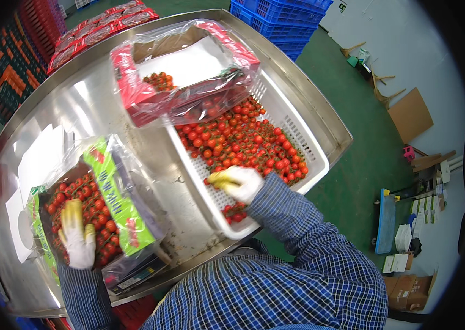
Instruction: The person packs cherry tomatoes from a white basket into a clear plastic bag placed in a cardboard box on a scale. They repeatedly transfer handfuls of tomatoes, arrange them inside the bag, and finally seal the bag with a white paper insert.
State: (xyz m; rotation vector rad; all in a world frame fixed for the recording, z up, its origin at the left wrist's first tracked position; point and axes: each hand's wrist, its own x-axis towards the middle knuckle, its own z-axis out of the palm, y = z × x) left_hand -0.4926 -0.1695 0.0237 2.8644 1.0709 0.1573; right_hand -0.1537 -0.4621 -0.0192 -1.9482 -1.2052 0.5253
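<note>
My left hand, in a white glove with yellow-coated fingers, lies flat on vine cherry tomatoes inside a green printed carton lined with clear plastic film. Its thumb stands apart from the fingers and it grips nothing. Over the near left part of a white perforated plastic crate is my right hand, gloved alike. Its fingertips are beside a few tomatoes at the crate's left wall; whether they pinch one is unclear. Red cherry tomatoes on the vine heap across the crate's middle, and a small cluster lies near its front.
A red carton in clear film rests across the crate's far end, holding white paper and a tomato bunch. White sheets lie left on the raised-rim steel table. Blue crates are stacked behind.
</note>
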